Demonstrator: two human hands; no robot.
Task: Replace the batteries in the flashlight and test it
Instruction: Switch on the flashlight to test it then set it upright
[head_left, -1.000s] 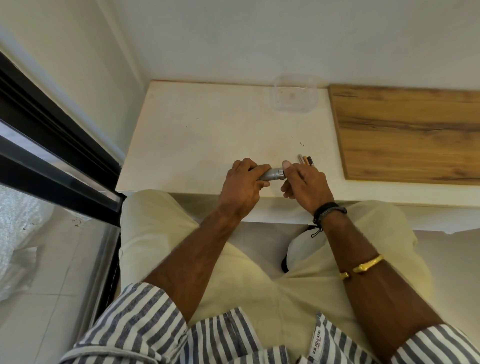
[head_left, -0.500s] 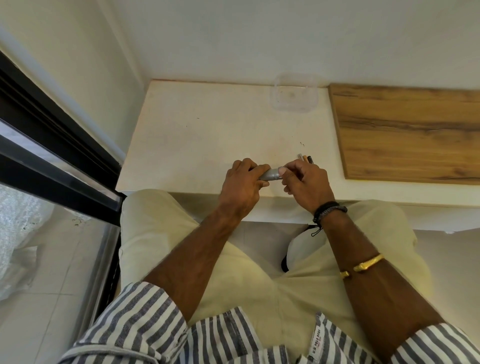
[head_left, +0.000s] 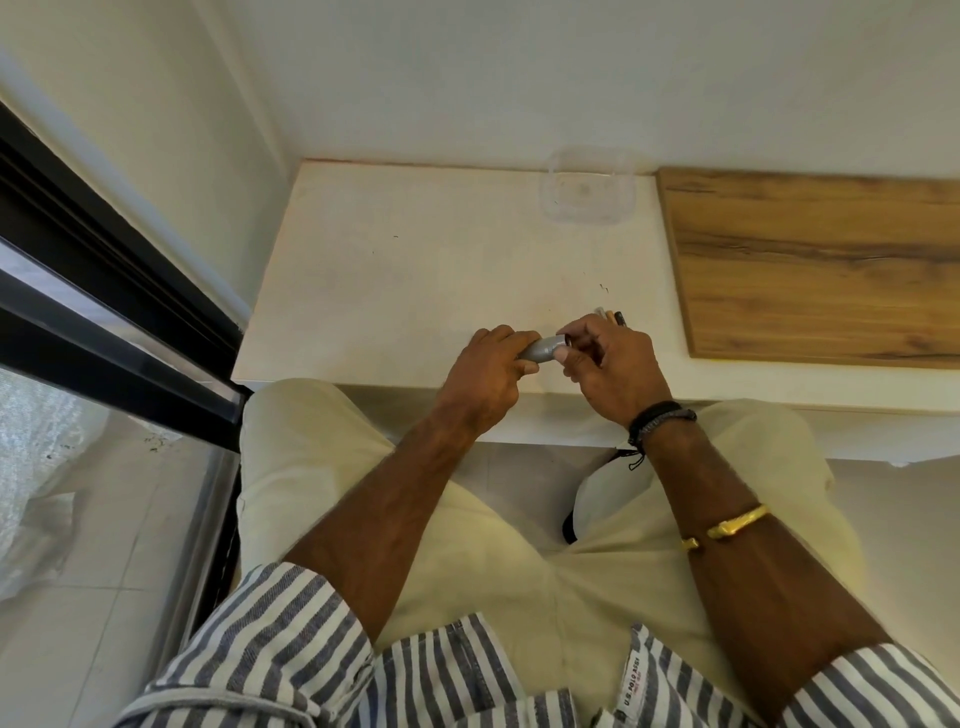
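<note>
The left hand (head_left: 485, 374) wraps the small grey metal flashlight (head_left: 543, 349) just above the near edge of the white table (head_left: 415, 286). The right hand (head_left: 613, 369) pinches its exposed end. Any small part there is hidden. A slip could drop it off the edge or scatter the loose batteries (head_left: 610, 317) just behind.

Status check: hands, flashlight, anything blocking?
Left hand grips small silver metal flashlight above white tabletop. Right hand pinches its end. Thin cylindrical batteries lie behind right hand, not blocking.
</note>
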